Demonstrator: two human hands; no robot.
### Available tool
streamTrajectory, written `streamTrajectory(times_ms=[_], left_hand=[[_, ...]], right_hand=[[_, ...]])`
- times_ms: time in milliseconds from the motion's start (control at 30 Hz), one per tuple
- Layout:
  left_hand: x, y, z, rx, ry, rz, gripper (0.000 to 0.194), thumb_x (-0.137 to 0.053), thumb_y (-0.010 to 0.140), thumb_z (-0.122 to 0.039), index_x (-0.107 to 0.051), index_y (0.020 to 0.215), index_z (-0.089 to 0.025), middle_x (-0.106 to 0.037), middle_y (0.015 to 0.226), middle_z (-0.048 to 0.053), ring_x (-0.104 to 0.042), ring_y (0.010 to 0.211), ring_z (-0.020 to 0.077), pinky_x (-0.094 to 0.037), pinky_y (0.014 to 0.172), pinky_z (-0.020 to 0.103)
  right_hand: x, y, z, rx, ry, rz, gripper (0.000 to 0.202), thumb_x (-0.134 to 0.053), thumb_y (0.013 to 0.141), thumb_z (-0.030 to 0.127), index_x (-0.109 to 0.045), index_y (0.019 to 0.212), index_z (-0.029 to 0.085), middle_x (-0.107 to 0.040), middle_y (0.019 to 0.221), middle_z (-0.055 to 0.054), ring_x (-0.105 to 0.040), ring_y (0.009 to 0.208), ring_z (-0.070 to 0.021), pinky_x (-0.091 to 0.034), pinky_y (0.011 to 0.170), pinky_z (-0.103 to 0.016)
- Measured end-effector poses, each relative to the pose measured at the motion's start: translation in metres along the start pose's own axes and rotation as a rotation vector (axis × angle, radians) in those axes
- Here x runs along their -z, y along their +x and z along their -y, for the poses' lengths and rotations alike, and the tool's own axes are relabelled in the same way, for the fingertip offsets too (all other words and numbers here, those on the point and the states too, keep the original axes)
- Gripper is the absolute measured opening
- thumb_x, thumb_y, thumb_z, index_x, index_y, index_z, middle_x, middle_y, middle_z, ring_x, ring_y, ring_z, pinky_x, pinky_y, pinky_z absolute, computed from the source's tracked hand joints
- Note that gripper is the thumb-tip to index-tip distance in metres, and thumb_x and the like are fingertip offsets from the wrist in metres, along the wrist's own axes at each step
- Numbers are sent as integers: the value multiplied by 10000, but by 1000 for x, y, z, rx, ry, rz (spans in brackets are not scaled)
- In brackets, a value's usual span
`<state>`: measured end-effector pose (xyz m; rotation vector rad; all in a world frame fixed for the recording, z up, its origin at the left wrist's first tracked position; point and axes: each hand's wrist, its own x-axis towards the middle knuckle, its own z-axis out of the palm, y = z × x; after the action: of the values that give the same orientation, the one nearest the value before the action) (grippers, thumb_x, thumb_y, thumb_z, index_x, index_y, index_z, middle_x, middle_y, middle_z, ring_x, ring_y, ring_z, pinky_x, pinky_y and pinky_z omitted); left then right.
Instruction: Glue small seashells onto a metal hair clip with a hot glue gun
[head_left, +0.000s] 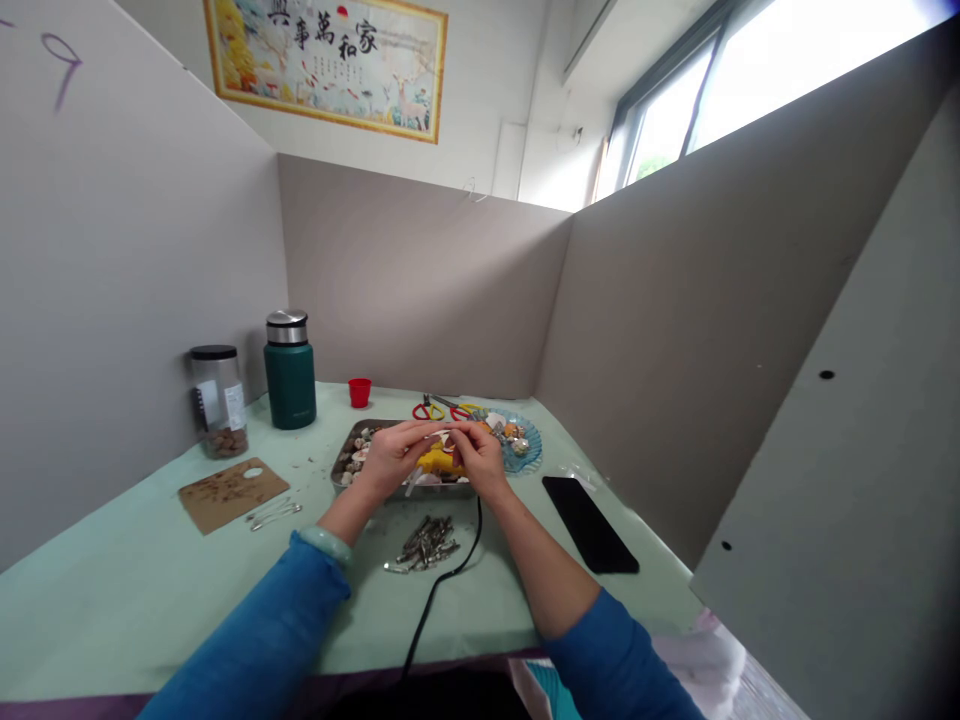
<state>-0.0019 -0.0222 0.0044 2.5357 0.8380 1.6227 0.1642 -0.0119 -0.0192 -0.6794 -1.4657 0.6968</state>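
Observation:
My left hand (397, 457) and my right hand (478, 456) meet above a metal tray (375, 494), fingertips pinched close together. Whatever lies between the fingers is too small to make out. Shells or small stones (352, 462) fill the tray's left part. Just below my fingers a yellow tool (440, 461), possibly a glue gun, rests in the tray, partly covered by my hands. From the tray's right side a black cord (450, 575) runs toward me. In front of the tray is a pile of small silvery metal clips (429, 543).
On the left stand a green flask (290, 385) and a black-lidded jar (220, 405). A brown board (232, 494) and safety pins (274, 515) lie nearby. Behind are a red cup (360, 393) and pliers (429, 410). To the right are a blue plate (532, 440) and a black phone (590, 525).

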Motion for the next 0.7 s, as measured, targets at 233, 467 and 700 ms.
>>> streamTrajectory(times_ms=[233, 467, 700], left_hand=[[0, -2, 0, -16, 88, -34, 256, -497, 872, -264, -692, 1036, -239, -696, 1021, 51, -640, 898, 156, -482, 833, 262], [0, -1, -2, -7, 65, -42, 248, -505, 864, -268, -700, 1016, -247, -699, 1014, 47, -647, 894, 158, -485, 834, 257], [-2, 1, -9, 87, -46, -21, 257, -516, 853, -317, -713, 977, -209, -708, 996, 68, -639, 913, 187, -480, 841, 282]], right_hand=[[0, -1, 0, 5, 29, 15, 246, -551, 806, 384, -650, 921, 190, -564, 662, 17, -461, 438, -74, -394, 443, -207], [0, 0, 0, 14, 20, 16, 238, -550, 806, 385, -652, 911, 197, -557, 647, 19, -458, 431, -77, -392, 434, -211], [0, -1, 3, 2, -15, 15, 251, -537, 812, 405, -635, 886, 187, -560, 651, 18, -463, 440, -78, -398, 444, -207]])
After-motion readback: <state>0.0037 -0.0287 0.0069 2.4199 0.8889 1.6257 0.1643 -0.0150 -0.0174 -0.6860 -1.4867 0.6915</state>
